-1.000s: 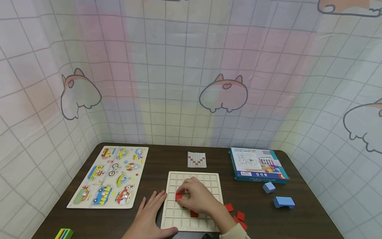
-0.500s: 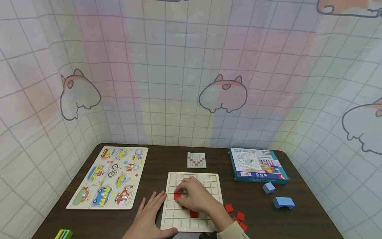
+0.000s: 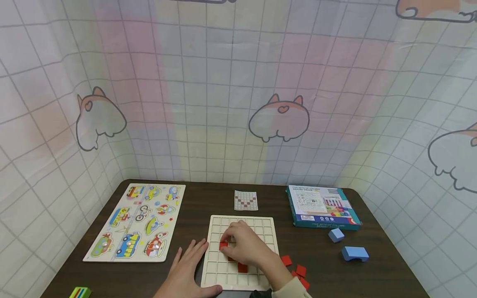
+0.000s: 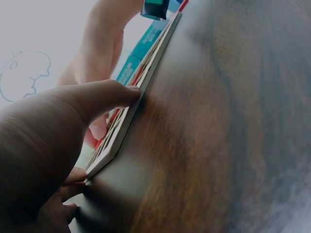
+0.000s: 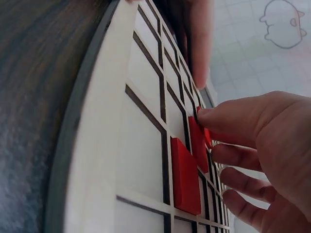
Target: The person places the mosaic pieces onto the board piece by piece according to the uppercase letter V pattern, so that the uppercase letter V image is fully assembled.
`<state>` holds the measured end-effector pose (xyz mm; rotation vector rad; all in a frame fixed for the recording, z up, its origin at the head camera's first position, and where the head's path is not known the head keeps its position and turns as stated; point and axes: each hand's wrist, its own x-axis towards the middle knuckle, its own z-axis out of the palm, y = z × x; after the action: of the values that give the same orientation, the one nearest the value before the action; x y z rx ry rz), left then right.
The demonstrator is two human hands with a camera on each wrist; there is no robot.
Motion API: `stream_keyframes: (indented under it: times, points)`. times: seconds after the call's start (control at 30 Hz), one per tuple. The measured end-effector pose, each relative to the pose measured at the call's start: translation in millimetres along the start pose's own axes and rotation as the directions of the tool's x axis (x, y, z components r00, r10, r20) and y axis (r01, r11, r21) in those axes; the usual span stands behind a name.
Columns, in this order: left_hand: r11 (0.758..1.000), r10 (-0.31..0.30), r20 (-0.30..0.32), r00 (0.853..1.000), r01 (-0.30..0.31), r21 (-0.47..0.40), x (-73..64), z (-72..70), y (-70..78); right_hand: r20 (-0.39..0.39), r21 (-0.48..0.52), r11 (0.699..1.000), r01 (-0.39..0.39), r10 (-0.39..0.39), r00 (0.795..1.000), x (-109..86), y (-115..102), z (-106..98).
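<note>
I saw the right grip (image 3: 242, 244) over the cream grid board (image 3: 265, 238), thumb and fingertips pinching a red tile (image 3: 223, 245); the tile was at the grid, left of the board's middle, between those fingertips; I could not tell whether it was fully down in a cell

Left grip (image 3: 190, 269) was spread and pinched nothing; I noted its fingertips touching the board's left edge and its thumb on the near edge, left of and nearer than the right grip

Below the right grip's palm, on its near side, I had a second red tile (image 3: 242, 268) on the grid; a third red tile (image 5: 196, 145) sat between that one and the pinched one, mostly covered by the grip from above but plain from the right wrist

To the right of the right grip, beside its wrist, at least four loose red tiles (image 3: 301, 271) lay close together on the brown tabletop (image 3: 208, 198)

Straight beyond the right grip: a pattern card (image 3: 246, 200) with red squares in a V

Farther out to its right: a teal box (image 3: 324, 207), a small blue block (image 3: 336, 235) and an arched blue block (image 3: 355, 253)

Left of the left grip: a vehicle picture board (image 3: 136, 223) and, nearer, a green striped block (image 3: 80, 292)
</note>
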<state>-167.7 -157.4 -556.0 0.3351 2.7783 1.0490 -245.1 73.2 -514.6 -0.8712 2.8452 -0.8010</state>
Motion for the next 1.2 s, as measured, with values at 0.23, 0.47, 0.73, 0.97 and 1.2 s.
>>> stream_keyframes:
  times: [0.23,0.47,0.73,0.97,1.2]
  points:
    - [1.0,-0.004,0.008,1.0,0.004,-0.002,0.3,-1.9,1.3,-0.037,0.034,0.999,0.039,-0.037,0.999,-23.2,2.9,-19.2]
    - [1.0,-0.002,-0.003,1.0,0.002,0.015,1.0,-1.2,4.8,-0.079,0.102,0.995,-0.016,0.024,0.997,-62.8,30.9,-41.0]
    - [1.0,-0.012,0.001,1.0,0.012,-0.013,-0.7,0.3,2.8,-0.109,0.171,0.983,-0.063,0.083,0.991,-85.2,57.7,-51.0]
    - [1.0,-0.015,0.004,1.0,0.015,-0.014,-2.1,0.8,3.0,-0.114,0.25,0.959,-0.134,0.166,0.98,-98.5,73.3,-59.5]
    - [1.0,-0.015,-0.004,1.0,0.015,0.01,-1.3,0.6,4.1,-0.157,0.244,0.953,-0.178,0.22,0.963,-111.9,90.0,-69.6]
